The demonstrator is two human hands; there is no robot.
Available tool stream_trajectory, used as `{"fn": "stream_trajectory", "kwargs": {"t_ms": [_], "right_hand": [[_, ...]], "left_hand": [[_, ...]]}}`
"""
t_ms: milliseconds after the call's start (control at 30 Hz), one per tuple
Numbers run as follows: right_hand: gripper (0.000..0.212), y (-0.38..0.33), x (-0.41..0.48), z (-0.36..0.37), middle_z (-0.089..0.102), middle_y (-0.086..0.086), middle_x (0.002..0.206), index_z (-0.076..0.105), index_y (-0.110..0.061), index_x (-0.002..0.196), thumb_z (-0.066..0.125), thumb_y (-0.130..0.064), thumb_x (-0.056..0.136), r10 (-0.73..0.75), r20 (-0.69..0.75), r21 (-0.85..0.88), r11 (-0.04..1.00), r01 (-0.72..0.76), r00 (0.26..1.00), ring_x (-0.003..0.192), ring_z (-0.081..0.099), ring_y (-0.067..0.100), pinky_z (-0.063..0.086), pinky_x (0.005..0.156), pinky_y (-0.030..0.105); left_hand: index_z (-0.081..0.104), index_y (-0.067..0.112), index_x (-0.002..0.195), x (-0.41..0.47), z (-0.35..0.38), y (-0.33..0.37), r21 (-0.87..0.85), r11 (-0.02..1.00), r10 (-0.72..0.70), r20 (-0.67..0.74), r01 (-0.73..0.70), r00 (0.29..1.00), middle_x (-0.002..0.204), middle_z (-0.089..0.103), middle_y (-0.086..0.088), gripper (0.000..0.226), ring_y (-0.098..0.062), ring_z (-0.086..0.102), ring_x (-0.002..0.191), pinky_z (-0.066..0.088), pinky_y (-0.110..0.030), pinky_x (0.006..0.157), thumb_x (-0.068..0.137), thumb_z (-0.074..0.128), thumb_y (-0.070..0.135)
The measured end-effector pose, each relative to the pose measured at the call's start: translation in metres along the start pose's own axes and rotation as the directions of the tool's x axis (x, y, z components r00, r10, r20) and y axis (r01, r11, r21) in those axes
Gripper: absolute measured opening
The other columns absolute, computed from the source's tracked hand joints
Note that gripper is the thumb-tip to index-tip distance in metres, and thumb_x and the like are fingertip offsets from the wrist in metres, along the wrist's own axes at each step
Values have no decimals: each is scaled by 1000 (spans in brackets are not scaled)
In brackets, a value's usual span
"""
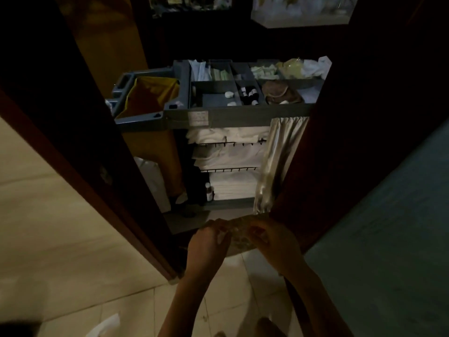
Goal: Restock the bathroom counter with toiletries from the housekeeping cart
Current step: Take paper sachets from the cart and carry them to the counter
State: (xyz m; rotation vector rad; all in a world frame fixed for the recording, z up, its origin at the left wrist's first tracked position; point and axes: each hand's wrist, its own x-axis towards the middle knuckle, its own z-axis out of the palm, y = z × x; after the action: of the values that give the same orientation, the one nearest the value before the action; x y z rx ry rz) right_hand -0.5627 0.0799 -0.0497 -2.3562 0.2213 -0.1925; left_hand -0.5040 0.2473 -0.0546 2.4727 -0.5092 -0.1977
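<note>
Low in the dim view, the left hand (209, 239) and right hand (269, 239) are close together, each pinching one end of a crinkled clear packet (239, 235) with curled fingers. What is inside the packet is too dark to tell, and no print can be read on it. The packet is held in the air above the pale tiled floor (73, 239), just inside a dark wooden door frame (97, 166) and well short of the cart (243, 114). The grey cart stands beyond the doorway. On its front panel is a small pale label (198, 117), whose writing is too blurred to read. The top tray is split into compartments. A middle one holds small dark bottles (249, 93) with light caps, whose labels cannot be made out. The one to its left holds a few small white rounds (228, 94), and a rear one holds pale green sachets (220, 74). A yellow sack (150, 96) hangs open at the cart's left end. Below the tray, folded white towels (228, 156) fill the wire-edged shelves, and a pale curtain (279, 152) is drawn aside to the right.
</note>
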Motion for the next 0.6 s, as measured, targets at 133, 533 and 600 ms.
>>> {"fn": "stream_trajectory", "kwargs": {"t_ms": [133,533,600], "right_hand": [[65,16,33,5,67,-13,95,68,-21,105,41,-74,80,52,-2,20,998,-52,999,84,62,-1,51,81,21],[15,57,242,-42,63,-17,96,68,-30,102,66,-27,87,48,-20,95,994,-46,999,90,59,-2,52,80,23],[15,61,279,-58,60,-20,97,66,-33,102,65,-29,88,37,-42,84,996,-34,998,91,56,-6,51,80,18]], "left_hand": [[70,13,103,46,9,-10,-66,997,37,-69,-42,997,104,62,11,17,4,55,90,37,-5,79,89,62,15],[63,26,114,239,12,24,-6,997,72,-74,-73,995,106,64,11,24,-2,60,94,49,-21,82,90,58,27],[59,32,118,280,5,39,-1,997,80,-73,-80,994,109,61,16,26,2,55,95,47,-17,81,92,57,28]]}}
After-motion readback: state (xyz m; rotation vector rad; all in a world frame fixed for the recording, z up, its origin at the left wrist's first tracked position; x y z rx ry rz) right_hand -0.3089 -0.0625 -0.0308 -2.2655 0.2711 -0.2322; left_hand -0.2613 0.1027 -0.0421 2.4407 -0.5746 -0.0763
